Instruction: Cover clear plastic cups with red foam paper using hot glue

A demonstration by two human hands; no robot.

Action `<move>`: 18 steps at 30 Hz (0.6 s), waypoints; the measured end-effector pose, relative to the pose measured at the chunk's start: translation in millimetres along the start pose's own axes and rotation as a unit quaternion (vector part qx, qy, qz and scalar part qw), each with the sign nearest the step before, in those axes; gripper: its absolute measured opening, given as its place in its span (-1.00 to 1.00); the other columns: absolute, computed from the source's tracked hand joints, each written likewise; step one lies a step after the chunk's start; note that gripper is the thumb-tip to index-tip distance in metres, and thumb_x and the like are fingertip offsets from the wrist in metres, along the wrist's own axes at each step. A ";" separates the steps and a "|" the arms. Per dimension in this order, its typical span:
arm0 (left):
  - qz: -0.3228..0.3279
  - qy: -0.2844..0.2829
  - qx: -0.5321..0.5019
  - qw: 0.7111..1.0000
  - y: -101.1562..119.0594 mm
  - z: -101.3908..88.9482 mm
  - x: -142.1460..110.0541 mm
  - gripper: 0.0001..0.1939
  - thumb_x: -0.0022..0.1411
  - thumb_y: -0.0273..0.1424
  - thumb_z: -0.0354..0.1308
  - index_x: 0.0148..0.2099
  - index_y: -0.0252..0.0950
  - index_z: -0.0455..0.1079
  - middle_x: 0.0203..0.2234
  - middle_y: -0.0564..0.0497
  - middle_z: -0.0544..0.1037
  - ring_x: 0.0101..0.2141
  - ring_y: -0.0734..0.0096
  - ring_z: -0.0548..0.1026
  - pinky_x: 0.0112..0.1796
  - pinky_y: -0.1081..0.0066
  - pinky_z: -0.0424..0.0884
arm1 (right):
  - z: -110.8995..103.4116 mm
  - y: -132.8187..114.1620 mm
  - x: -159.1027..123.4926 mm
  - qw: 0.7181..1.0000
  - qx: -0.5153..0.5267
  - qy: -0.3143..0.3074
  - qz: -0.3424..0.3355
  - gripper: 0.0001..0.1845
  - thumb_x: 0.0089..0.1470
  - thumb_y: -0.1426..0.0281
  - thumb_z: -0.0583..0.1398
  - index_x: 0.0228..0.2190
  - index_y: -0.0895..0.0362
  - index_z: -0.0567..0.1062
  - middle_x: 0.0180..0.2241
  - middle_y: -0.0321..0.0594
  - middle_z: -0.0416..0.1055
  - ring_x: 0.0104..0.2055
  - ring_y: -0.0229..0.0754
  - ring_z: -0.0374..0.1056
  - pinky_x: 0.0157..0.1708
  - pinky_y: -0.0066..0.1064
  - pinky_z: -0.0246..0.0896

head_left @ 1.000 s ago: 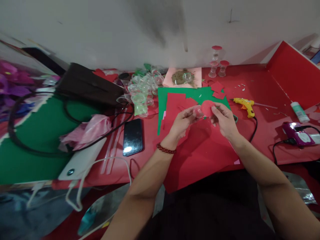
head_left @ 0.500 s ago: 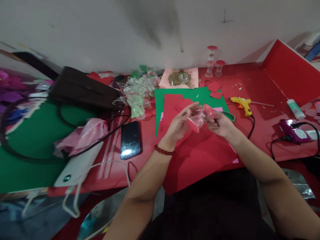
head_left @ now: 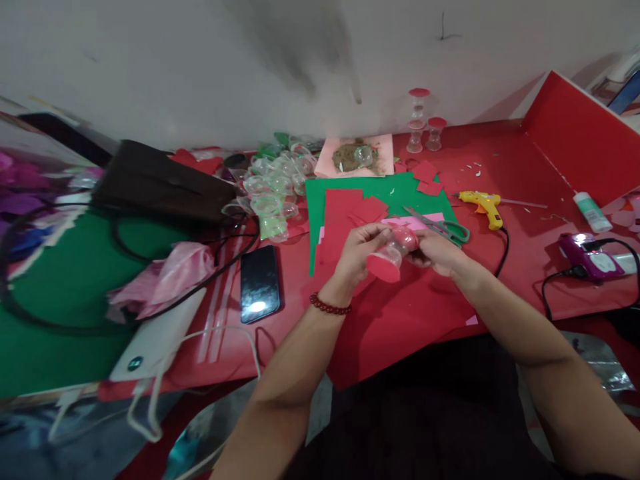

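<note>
Both hands hold one small piece above the red paper sheet [head_left: 400,313]: a clear plastic cup piece with red paper discs on its ends [head_left: 389,257]. My left hand [head_left: 357,253] pinches it from the left, fingers curled round the clear body. From the right, my right hand [head_left: 435,253] grips the other end, fingers closed. The near red disc faces the camera. A bead bracelet [head_left: 329,305] sits on my left wrist.
Scissors [head_left: 443,228] lie on green paper [head_left: 395,190] just behind the hands. A yellow glue gun [head_left: 481,203], glue bottle [head_left: 590,212] and purple device [head_left: 590,257] are to the right. Finished red-capped cup pieces [head_left: 423,127] stand at the wall. Clear cups [head_left: 273,187], phone [head_left: 259,283], bag [head_left: 160,183] and cables lie left.
The piece has been turned: a second ago one red disc faced up between the fingers, now it lies sideways with a disc toward the camera. Both hands dropped slightly nearer to me.
</note>
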State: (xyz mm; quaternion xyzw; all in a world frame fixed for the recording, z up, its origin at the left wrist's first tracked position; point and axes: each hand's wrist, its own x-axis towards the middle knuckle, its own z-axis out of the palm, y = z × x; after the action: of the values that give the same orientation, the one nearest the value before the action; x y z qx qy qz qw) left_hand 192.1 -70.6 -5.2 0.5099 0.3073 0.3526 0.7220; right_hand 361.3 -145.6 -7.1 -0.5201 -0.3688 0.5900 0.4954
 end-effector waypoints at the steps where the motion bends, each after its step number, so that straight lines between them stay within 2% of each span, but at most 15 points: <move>1: 0.003 0.011 0.013 1.000 -0.1 -0.1 0.5 -0.79 0.11 -0.30 0.54 -0.39 -0.28 0.62 -0.52 0.05 0.54 -0.50 0.49 0.39 -0.40 0.42 0.32 | -0.7 -1.4 -0.4 0.998 -0.031 0.053 -0.028 -0.80 0.09 0.37 0.28 -0.54 0.08 0.45 -0.65 -0.37 0.27 -0.66 -0.36 0.07 -0.70 -0.52 -0.13; 2: 0.007 0.022 0.024 0.999 -0.5 -0.4 1.0 -0.80 0.13 -0.31 0.53 -0.39 -0.28 0.62 -0.53 0.06 0.53 -0.50 0.49 0.39 -0.40 0.43 0.31 | -2.0 -3.4 -1.0 0.993 -0.051 0.096 -0.050 -0.80 0.12 0.34 0.29 -0.52 0.09 0.48 -0.62 -0.35 0.32 -0.63 -0.35 0.13 -0.68 -0.52 -0.09; 4: 0.018 0.039 0.041 0.998 -1.8 -0.7 2.1 -0.80 0.14 -0.33 0.52 -0.40 -0.28 0.59 -0.54 0.08 0.50 -0.50 0.50 0.37 -0.40 0.44 0.29 | -5.8 -9.0 -2.8 0.985 -0.053 0.141 -0.089 -0.79 0.16 0.25 0.30 -0.45 0.09 0.55 -0.52 -0.29 0.45 -0.55 -0.32 0.26 -0.62 -0.52 0.02; 8: 0.048 0.040 0.063 0.996 -4.7 -0.6 2.3 -0.78 0.15 -0.32 0.48 -0.43 -0.27 0.55 -0.53 0.09 0.48 -0.48 0.50 0.34 -0.39 0.45 0.27 | -12.7 -18.1 -6.8 0.986 -0.029 0.118 -0.113 -0.68 0.10 0.06 0.37 -0.39 0.07 0.62 -0.41 -0.24 0.57 -0.41 -0.26 0.42 -0.51 -0.50 0.18; 13: 0.054 0.046 0.084 0.994 -4.6 -0.2 0.4 -0.77 0.15 -0.31 0.46 -0.45 -0.27 0.51 -0.51 0.08 0.46 -0.46 0.47 0.33 -0.37 0.42 0.25 | -12.5 -15.4 -5.6 0.976 -0.091 0.120 -0.156 -0.66 0.01 0.05 0.43 -0.44 0.06 0.60 -0.47 -0.30 0.51 -0.43 -0.26 0.36 -0.45 -0.43 0.22; 18: 0.050 0.055 0.090 0.993 -4.5 0.0 1.3 -0.75 0.12 -0.27 0.48 -0.43 -0.27 0.52 -0.50 0.08 0.48 -0.46 0.46 0.35 -0.36 0.41 0.26 | -11.3 -8.1 -0.7 0.966 -0.146 0.121 -0.177 -0.65 0.11 0.10 0.42 -0.48 0.07 0.53 -0.54 -0.36 0.41 -0.48 -0.29 0.29 -0.39 -0.40 0.23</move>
State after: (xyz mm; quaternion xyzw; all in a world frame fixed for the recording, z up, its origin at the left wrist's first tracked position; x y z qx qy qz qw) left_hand 193.7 -70.5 -9.6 0.5677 0.3510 0.3865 0.6365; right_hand 374.1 -145.2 -1.4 -0.5804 -0.4744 0.3655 0.5518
